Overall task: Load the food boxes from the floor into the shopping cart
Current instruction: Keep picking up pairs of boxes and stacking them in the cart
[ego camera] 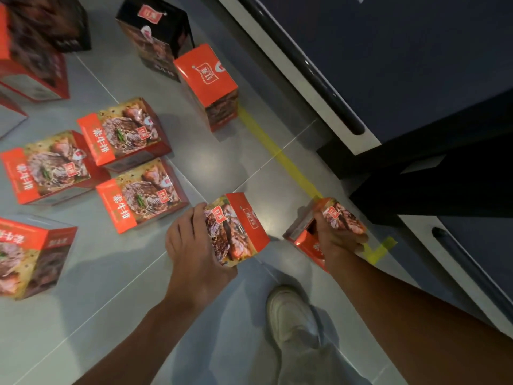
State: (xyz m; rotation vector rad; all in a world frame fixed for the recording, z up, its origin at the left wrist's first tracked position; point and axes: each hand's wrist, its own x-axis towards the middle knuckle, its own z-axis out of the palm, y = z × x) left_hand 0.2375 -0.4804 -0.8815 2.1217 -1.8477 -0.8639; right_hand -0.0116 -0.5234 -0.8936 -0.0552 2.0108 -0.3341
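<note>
Several red food boxes printed with a steak picture lie on the grey tiled floor. My left hand (194, 248) grips one box (241, 226) from its left side, held just above the floor. My right hand (334, 237) is closed around a second box (341, 215), tilted, near the yellow tape. Three flat boxes (125, 132), (47, 170), (141, 194) lie to the left. One red box (206, 84) stands upright farther back, with a black box (155, 31) behind it. No shopping cart is in view.
A dark cabinet with white trim and black handles (333, 87) runs along the right. Yellow tape (277, 151) marks the floor. More boxes sit at the far left (30, 251), (33, 59). My white shoe (291, 315) stands below the hands.
</note>
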